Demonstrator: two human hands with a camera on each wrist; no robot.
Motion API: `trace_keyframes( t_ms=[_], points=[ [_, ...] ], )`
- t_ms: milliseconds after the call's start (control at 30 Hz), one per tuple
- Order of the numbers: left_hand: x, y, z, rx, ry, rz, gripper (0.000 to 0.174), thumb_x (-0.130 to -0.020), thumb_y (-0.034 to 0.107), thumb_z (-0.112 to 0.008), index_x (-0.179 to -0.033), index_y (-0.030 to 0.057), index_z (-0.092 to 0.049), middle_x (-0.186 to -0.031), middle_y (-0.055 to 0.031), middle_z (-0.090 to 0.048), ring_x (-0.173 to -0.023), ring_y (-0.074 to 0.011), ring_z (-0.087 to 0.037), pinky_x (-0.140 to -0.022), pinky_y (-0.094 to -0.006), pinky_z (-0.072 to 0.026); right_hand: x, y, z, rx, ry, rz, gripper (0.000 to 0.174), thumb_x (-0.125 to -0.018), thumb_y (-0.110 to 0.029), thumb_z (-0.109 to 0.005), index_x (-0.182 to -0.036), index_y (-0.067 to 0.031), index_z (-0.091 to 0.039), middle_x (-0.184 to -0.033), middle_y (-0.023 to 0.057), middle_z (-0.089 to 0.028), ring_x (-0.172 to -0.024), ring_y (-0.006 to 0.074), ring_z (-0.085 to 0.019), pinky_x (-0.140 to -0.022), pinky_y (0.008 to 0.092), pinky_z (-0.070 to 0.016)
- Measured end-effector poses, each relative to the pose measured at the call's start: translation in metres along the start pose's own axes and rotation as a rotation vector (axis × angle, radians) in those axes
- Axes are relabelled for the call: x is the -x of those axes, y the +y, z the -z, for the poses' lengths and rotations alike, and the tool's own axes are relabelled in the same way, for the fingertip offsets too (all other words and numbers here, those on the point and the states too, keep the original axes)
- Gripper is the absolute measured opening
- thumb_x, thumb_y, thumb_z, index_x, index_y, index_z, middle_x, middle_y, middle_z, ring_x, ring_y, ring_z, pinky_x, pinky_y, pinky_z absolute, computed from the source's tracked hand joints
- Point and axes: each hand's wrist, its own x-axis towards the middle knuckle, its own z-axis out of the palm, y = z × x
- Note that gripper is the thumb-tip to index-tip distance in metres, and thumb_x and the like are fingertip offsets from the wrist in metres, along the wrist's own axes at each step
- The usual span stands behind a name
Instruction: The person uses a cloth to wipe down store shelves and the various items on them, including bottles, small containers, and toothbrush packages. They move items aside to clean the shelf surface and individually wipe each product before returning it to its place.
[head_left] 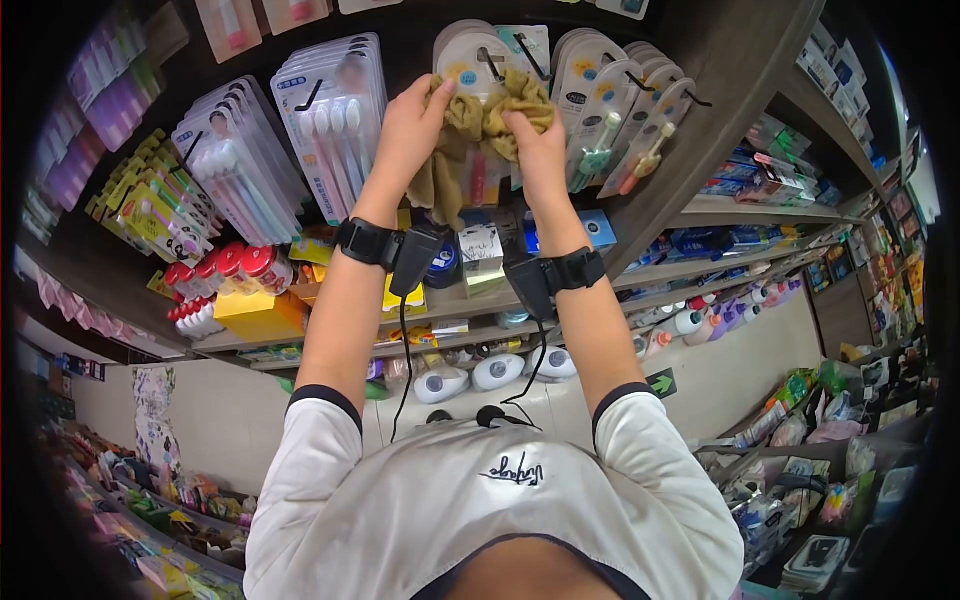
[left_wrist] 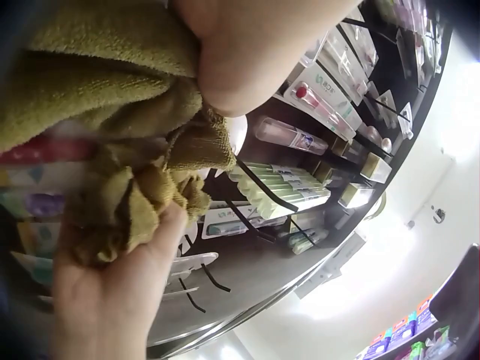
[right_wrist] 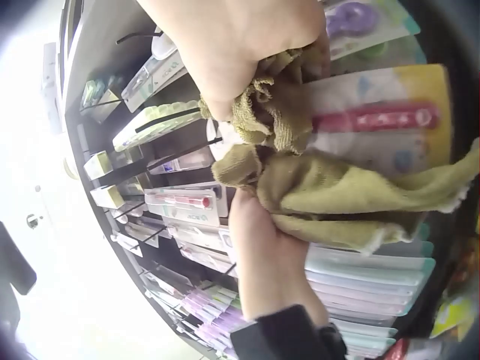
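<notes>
An olive-green cloth (head_left: 446,180) is bunched between my two hands, high up in front of hanging toothbrush packs. My left hand (head_left: 408,132) grips it on one side, and its loose end droops beneath that hand. On the other side my right hand (head_left: 543,152) pinches the gathered cloth, thumb on top. Right behind the cloth hangs a blister pack (head_left: 466,52) on a black hook; the cloth covers most of it. The right wrist view shows a red toothbrush (right_wrist: 382,118) in a pack beside the cloth.
More toothbrush packs hang at the left (head_left: 335,120) and right (head_left: 595,110) on protruding hooks. A wooden upright (head_left: 715,130) divides the shelving. Red-capped bottles (head_left: 230,265) and a yellow box (head_left: 262,315) stand on a shelf below. White bottles (head_left: 497,372) line the bottom.
</notes>
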Motion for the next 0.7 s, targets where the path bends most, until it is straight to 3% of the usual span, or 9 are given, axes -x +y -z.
trace_keyframes(
  t_ms=[367,600,667,700],
  points=[
    [0.000,0.000,0.002,0.028,0.005,0.023,0.036,-0.087,0.033,-0.049,-0.092,-0.0015,-0.054,-0.072,-0.0157,-0.056,-0.066,-0.0226,-0.053,-0.065,-0.0304,-0.0417,0.043,0.026,0.014,-0.173,0.000,-0.096,0.040,-0.073,-0.007,-0.061,-0.106,0.0023,-0.042,-0.095,0.0083,-0.054,-0.083,0.0138,-0.054,-0.074,0.0251,-0.0453],
    [-0.001,0.005,0.002,0.046,0.027,0.022,0.035,-0.087,0.032,-0.050,-0.090,-0.0020,-0.054,-0.068,-0.0130,-0.054,-0.064,-0.0177,-0.050,-0.063,-0.0274,-0.0409,0.106,0.111,0.040,0.043,0.037,-0.184,0.039,-0.068,-0.005,-0.061,-0.103,-0.0004,-0.044,-0.091,0.0056,-0.054,-0.081,0.0118,-0.052,-0.074,0.0256,-0.0435],
    [0.001,0.007,0.004,0.045,-0.002,0.028,0.037,-0.086,0.034,-0.048,-0.091,-0.0019,-0.055,-0.077,-0.0206,-0.058,-0.077,-0.0357,-0.056,-0.069,-0.0358,-0.0435,0.118,0.119,0.044,0.081,0.012,-0.223,0.040,-0.069,-0.005,-0.061,-0.104,-0.0010,-0.042,-0.091,0.0055,-0.053,-0.082,0.0121,-0.052,-0.074,0.0255,-0.0434],
    [0.003,0.008,0.004,0.043,-0.006,0.027,0.037,-0.086,0.034,-0.048,-0.091,-0.0019,-0.055,-0.077,-0.0206,-0.058,-0.077,-0.0357,-0.056,-0.069,-0.0358,-0.0435,0.120,0.117,0.045,0.078,0.016,-0.224,0.040,-0.069,-0.005,-0.061,-0.104,-0.0010,-0.042,-0.091,0.0055,-0.053,-0.082,0.0121,-0.052,-0.074,0.0255,-0.0434]
  ],
)
